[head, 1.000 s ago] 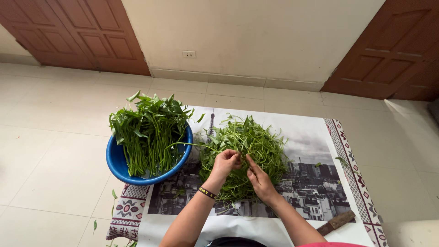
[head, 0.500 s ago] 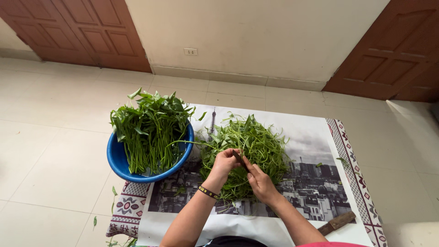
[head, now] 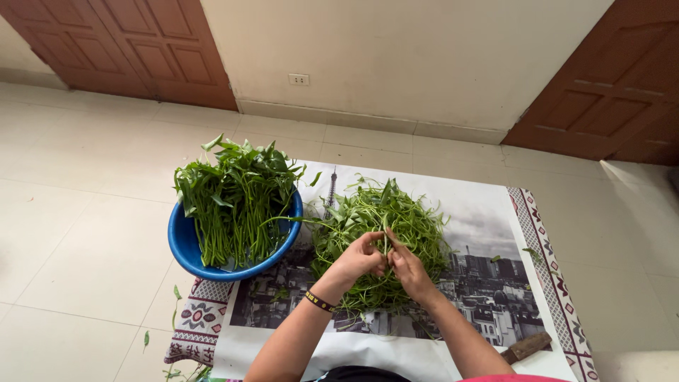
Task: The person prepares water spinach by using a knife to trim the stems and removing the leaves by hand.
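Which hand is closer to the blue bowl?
The left hand. It sits over the loose pile of greens, just right of the blue bowl. The right hand is beside it, farther from the bowl.

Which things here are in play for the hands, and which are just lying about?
In use:
left hand
right hand
green stem pinched between them
pile of greens on the printed mat
blue basin of leafy stalks

Lying about:
wooden-handled tool
stray leaves
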